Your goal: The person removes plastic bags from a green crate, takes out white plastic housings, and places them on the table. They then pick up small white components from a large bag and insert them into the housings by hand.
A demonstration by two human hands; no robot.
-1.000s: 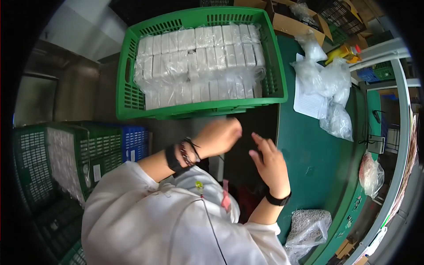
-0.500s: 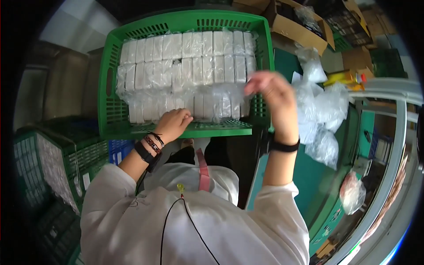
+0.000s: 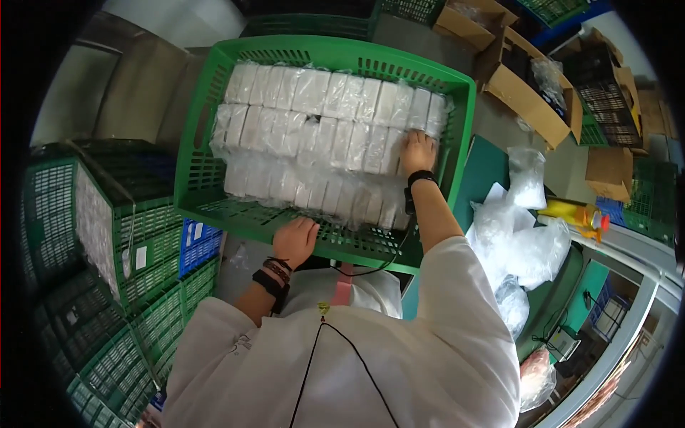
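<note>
A green plastic crate (image 3: 467, 107) in front of me holds several white boxes (image 3: 312, 90) in clear plastic wrap, standing in three rows. At the crate's near rim is my left hand (image 3: 295, 241), its fingers curled over the edge. My right hand (image 3: 419, 152) reaches over the near rim to the right end of the middle row. Its fingers are bent and close together on a wrapped white box (image 3: 393, 150); the hand partly hides that box. A black cord hangs near my right wrist.
Stacked green crates (image 3: 146, 235) stand at the left, with a blue crate (image 3: 198, 246) beside them. To the right, clear plastic bags (image 3: 524, 250) lie on a green surface near a yellow bottle (image 3: 571, 210). Open cardboard boxes (image 3: 528, 100) are at the far right.
My right hand has come down from the air at the right onto the wrapped boxes. My left hand stays at the near rim, its fingers drawn back from the boxes. The view has shifted and turned.
</note>
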